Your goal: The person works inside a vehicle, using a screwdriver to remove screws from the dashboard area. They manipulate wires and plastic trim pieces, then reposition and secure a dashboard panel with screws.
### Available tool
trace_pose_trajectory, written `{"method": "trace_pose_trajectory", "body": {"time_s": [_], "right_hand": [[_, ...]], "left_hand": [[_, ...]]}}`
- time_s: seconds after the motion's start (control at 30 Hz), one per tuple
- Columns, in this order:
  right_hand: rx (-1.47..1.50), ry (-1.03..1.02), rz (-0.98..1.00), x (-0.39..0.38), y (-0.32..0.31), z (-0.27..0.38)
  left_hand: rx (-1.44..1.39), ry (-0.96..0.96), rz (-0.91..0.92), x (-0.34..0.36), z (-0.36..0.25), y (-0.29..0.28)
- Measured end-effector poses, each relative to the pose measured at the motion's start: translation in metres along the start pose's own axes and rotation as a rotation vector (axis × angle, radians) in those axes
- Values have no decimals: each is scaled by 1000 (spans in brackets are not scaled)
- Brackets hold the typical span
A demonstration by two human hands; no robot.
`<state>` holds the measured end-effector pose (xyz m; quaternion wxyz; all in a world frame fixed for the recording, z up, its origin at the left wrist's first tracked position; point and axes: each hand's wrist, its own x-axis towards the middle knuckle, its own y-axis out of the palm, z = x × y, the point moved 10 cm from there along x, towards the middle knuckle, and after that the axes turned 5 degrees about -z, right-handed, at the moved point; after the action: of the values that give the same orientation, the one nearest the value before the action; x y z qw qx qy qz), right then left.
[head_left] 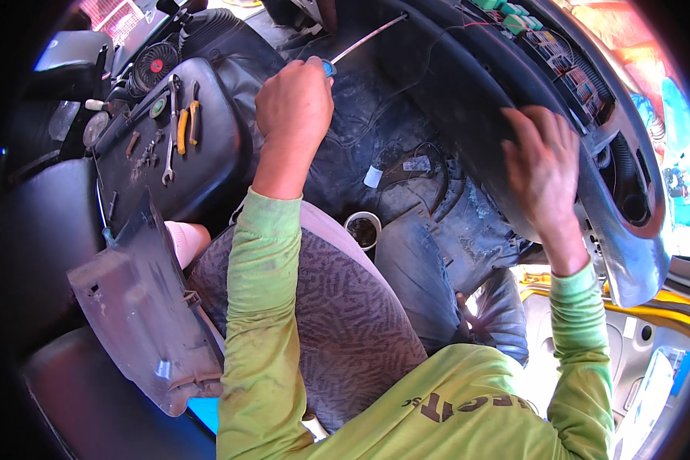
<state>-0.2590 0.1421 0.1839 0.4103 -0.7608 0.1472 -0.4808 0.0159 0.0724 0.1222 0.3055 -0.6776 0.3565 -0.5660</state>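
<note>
My left hand [295,103] is closed round the blue handle of a screwdriver [369,38]. The long metal shaft slants up to the right, and its tip meets a hole in the black dashboard panel [456,84]. Further right, my right hand [543,157] is over the dashboard, somewhat blurred. Its fingers are loosely bent and spread from the thumb, with nothing seen in them. Whether it touches the panel I cannot tell.
On the black padded console to the left lie yellow-handled pliers [188,126], a wrench [169,161] and several screws [147,153]. A grey plastic trim panel [142,322] leans beside the patterned seat [345,307]. A white cup [363,230] stands by my leg. Fuses and wiring [563,65] are exposed in the dashboard.
</note>
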Motion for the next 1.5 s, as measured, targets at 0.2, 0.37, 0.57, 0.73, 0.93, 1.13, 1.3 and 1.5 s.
{"method": "trace_pose_trajectory", "body": {"time_s": [0.2,0.37,0.57,0.73,0.93,1.13,1.3,1.5], "right_hand": [[428,-364,-167,108,82,111],[755,-461,430,181,194,159],[557,-524,357,186,198,147],[440,-466,24,185,184,149],[561,-517,238,206,172,169],[557,-572,257,212,191,195],[555,-425,-72,186,191,183],[523,-598,833,206,220,210]], "left_hand": [[-54,23,-65,2,2,-8],[-118,-71,-199,6,18,-13],[-336,68,-242,16,31,-37],[-982,-674,351,-7,108,18],[-1036,-376,-17,7,108,14],[-728,13,-249,12,95,-12],[-1014,-162,-203,13,114,11],[-1009,-446,-415,-1,133,23]]}}
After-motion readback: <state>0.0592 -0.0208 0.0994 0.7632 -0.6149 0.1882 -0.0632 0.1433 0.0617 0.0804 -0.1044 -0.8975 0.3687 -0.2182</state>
